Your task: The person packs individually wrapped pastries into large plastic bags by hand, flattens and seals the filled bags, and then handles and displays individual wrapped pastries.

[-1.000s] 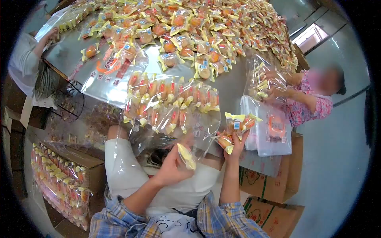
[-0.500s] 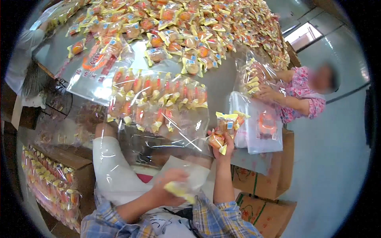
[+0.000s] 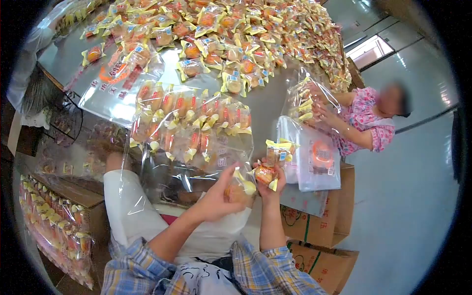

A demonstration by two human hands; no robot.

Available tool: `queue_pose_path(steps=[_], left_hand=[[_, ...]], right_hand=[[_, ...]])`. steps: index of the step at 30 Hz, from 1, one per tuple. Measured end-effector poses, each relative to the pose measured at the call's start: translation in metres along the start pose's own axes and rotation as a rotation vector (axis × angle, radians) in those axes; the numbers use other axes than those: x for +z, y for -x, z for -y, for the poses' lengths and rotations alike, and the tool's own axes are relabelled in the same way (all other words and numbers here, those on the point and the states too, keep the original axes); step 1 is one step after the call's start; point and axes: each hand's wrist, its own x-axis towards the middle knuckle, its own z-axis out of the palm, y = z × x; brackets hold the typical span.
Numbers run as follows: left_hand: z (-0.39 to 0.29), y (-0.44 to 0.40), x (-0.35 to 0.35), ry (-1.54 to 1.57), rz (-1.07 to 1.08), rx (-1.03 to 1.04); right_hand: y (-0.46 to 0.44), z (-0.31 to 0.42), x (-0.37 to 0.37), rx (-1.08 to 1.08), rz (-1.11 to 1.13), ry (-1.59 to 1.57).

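My left hand [image 3: 215,199] is closed around a small wrapped cake [image 3: 240,191] in clear film with pale yellow ends, close to my right hand. My right hand [image 3: 273,186] grips several wrapped cakes; an orange-labelled wrapped cake [image 3: 265,174] lies against the fingers, and another with a blue-and-white label [image 3: 279,154] sticks up above them. Just beyond my hands lies a large clear plastic bag [image 3: 227,162], with rows of wrapped cakes [image 3: 191,104] inside. Its near end hangs over my lap.
A big heap of loose wrapped cakes [image 3: 231,29] covers the far table. A printed bag [image 3: 105,101] lies at left, a stack of clear bags [image 3: 309,169] at right. A co-worker [image 3: 366,118] at right handles a filled bag. Cardboard boxes [image 3: 319,265] and a box of packed cakes [image 3: 56,221] flank me.
My left hand has risen from my lap with its wrapped cake and come up beside my right hand. My right hand keeps its cakes. The whole view has shifted slightly.
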Motion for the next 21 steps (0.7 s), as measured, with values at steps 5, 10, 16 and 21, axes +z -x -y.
queue_pose_path(steps=[5,10,16,21], left_hand=[[-0.021,-0.02,0.001,0.134,0.173,-0.238],[-0.026,-0.021,-0.002,-0.11,0.234,-0.034],[-0.027,-0.025,0.002,0.225,-0.064,-0.047],[-0.031,-0.016,0.002,-0.748,-0.336,0.139]], right_hand=[[-0.004,-0.001,-0.004,-0.019,-0.048,0.002],[-0.004,0.0,-0.003,-0.036,-0.107,0.085],[-0.005,-0.001,-0.004,-0.018,0.003,0.022],[-0.005,0.001,-0.002,-0.009,-0.092,0.05]])
